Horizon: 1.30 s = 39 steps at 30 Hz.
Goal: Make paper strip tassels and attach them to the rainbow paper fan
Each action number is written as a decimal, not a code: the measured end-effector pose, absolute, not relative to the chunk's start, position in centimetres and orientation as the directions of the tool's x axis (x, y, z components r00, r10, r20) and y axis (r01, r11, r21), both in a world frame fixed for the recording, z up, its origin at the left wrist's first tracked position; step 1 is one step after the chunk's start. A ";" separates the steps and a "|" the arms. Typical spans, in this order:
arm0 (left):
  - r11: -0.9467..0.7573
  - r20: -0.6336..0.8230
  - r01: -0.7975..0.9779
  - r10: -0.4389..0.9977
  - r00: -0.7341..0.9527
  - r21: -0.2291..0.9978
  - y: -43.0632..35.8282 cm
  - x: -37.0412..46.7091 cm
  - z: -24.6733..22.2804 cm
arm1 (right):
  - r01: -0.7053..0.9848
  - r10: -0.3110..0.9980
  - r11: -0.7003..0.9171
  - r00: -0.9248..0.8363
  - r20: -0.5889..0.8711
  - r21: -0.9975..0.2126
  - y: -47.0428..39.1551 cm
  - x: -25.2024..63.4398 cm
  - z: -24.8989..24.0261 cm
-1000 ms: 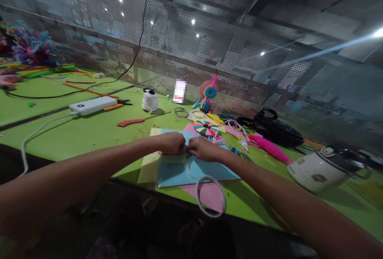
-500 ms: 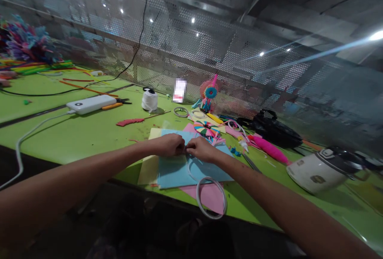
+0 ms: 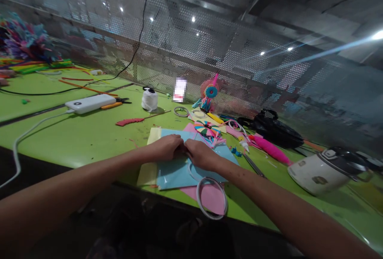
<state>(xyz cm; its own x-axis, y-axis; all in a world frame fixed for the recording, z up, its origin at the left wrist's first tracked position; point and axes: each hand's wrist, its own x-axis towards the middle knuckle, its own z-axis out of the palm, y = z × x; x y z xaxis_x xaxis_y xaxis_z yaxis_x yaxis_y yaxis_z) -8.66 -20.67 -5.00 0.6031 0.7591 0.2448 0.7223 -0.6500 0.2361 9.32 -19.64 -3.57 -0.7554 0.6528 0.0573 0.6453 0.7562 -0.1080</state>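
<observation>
Now that left hand [image 3: 169, 147] and right hand [image 3: 201, 154] have met above the blue sheet [image 3: 172, 175], both are curled, hiding any hold; the white coil [image 3: 198, 196] lies nearer, trailing toward them.

The fingertips of the left hand [image 3: 169, 147] and right hand [image 3: 200, 154] were tucked out of sight where the two met over the blue sheet [image 3: 172, 174], so whether anything lay pinched between them could not be told. A pale strand [image 3: 190, 170] above the white ring [image 3: 198, 196] ran out of view beneath the right hand. The picture's edges cut off both forearms [image 3: 89, 175], the white cable [image 3: 15, 151] and the colourful bundle [image 3: 25, 39]. Coarse pixels masked the upright panel [image 3: 180, 89].
</observation>
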 end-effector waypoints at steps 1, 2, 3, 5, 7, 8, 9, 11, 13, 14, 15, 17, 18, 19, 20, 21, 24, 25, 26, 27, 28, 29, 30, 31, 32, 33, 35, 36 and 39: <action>-0.658 0.274 0.722 0.749 0.603 0.211 -20.8 -8.7 -5.2 | 0.630 0.637 0.770 -0.769 0.063 -0.095 -19.8 9.4 -3.7; -0.664 0.302 0.725 0.740 0.601 0.184 -20.9 -8.6 -5.3 | 0.620 0.625 0.780 -0.778 0.068 -0.087 -19.8 9.5 -3.8; -0.667 0.323 0.728 0.731 0.600 0.158 -21.0 -8.6 -5.4 | 0.615 0.620 0.784 -0.781 0.072 -0.082 -19.8 9.6 -3.9; -0.666 0.339 0.735 0.726 0.599 0.126 -21.1 -8.5 -5.6 | 0.619 0.624 0.781 -0.777 0.079 -0.084 -19.5 9.7 -3.8; -0.667 0.332 0.736 0.724 0.605 0.114 -21.2 -8.4 -5.6 | 0.616 0.624 0.781 -0.778 0.072 -0.106 -18.9 9.8 -3.4; -0.670 0.328 0.734 0.722 0.609 0.111 -21.2 -8.4 -5.5 | 0.609 0.618 0.784 -0.783 0.065 -0.120 -18.6 9.9 -3.2; -0.672 0.325 0.732 0.720 0.613 0.109 -21.2 -8.3 -5.5 | 0.600 0.611 0.789 -0.790 0.059 -0.134 -18.4 9.9 -3.0; -0.675 0.321 0.730 0.719 0.617 0.108 -21.2 -8.2 -5.3 | 0.591 0.603 0.793 -0.796 0.057 -0.149 -18.0 9.9 -2.7; -0.667 0.316 0.738 0.726 0.611 0.106 -21.2 -8.1 -5.2 | 0.598 0.611 0.788 -0.789 0.068 -0.145 -17.7 9.8 -2.8; -0.659 0.305 0.746 0.734 0.606 0.102 -21.3 -8.0 -5.1 | 0.603 0.616 0.785 -0.785 0.074 -0.140 -17.6 9.8 -2.9; -0.648 0.292 0.755 0.744 0.601 0.096 -21.3 -7.9 -4.9 | 0.606 0.618 0.784 -0.782 0.079 -0.134 -17.5 9.7 -3.0; -0.629 0.271 0.774 0.759 0.592 0.074 -21.5 -7.6 -4.7 | 0.602 0.613 0.789 -0.785 0.084 -0.126 -17.4 9.6 -3.3; -0.625 0.269 0.779 0.762 0.590 0.062 -21.7 -7.5 -4.6 | 0.594 0.605 0.795 -0.792 0.087 -0.122 -17.4 9.6 -3.5; -0.623 0.273 0.780 0.760 0.589 0.053 -21.8 -7.4 -4.5 | 0.583 0.594 0.804 -0.800 0.089 -0.117 -17.4 9.6 -3.6; -0.625 0.286 0.779 0.756 0.588 0.048 -22.0 -7.3 -4.4 | 0.573 0.582 0.812 -0.808 0.093 -0.109 -17.4 9.6 -3.7; -0.628 0.302 0.777 0.751 0.588 0.050 -22.2 -7.3 -4.4 | 0.563 0.571 0.821 -0.815 0.098 -0.098 -17.5 9.6 -3.7; -0.633 0.309 0.767 0.753 0.581 0.102 -22.3 -7.5 -4.5 | 0.540 0.542 0.840 -0.833 0.114 -0.052 -17.9 9.8 -4.0; -0.625 0.289 0.769 0.767 0.573 0.134 -22.2 -7.7 -4.5 | 0.533 0.533 0.845 -0.838 0.118 -0.036 -18.1 9.8 -4.1; -0.612 0.259 0.773 0.784 0.564 0.166 -22.0 -7.8 -4.5 | 0.526 0.524 0.850 -0.843 0.122 -0.019 -18.3 9.8 -4.2; -0.594 0.224 0.781 0.802 0.554 0.195 -21.8 -7.9 -4.5 | 0.519 0.515 0.855 -0.848 0.124 -0.002 -18.5 9.9 -4.2; -0.574 0.193 0.790 0.818 0.542 0.216 -21.5 -8.0 -4.4 | 0.511 0.506 0.859 -0.853 0.126 0.014 -18.7 9.9 -4.3; -0.553 0.166 0.801 0.833 0.528 0.229 -21.2 -8.1 -4.4 | 0.504 0.497 0.863 -0.858 0.127 0.029 -18.8 9.9 -4.2; -0.533 0.143 0.813 0.846 0.513 0.235 -20.9 -8.2 -4.3 | 0.494 0.486 0.868 -0.865 0.126 0.043 -19.0 9.9 -4.2; -0.510 0.123 0.826 0.860 0.496 0.238 -20.7 -8.2 -4.1 | 0.482 0.473 0.875 -0.873 0.123 0.055 -19.1 10.0 -4.1; -0.485 0.099 0.840 0.874 0.476 0.241 -20.4 -8.1 -4.0 | 0.469 0.460 0.881 -0.880 0.118 0.066 -19.2 10.0 -4.1; -0.458 0.073 0.855 0.887 0.455 0.242 -20.3 -8.0 -3.8 | 0.455 0.445 0.887 -0.888 0.114 0.078 -19.3 10.0 -4.0; -0.411 0.018 0.881 0.908 0.419 0.234 -20.3 -7.7 -3.3 | 0.427 0.417 0.900 -0.903 0.106 0.091 -19.4 10.0 -4.0; -0.392 -0.006 0.893 0.915 0.403 0.223 -20.4 -7.5 -3.0 | 0.419 0.410 0.904 -0.906 0.102 0.086 -19.4 10.0 -4.0; -0.356 -0.042 0.920 0.929 0.367 0.167 -20.9 -6.7 -2.1 | 0.429 0.424 0.903 -0.901 0.094 0.036 -19.3 10.1 -4.0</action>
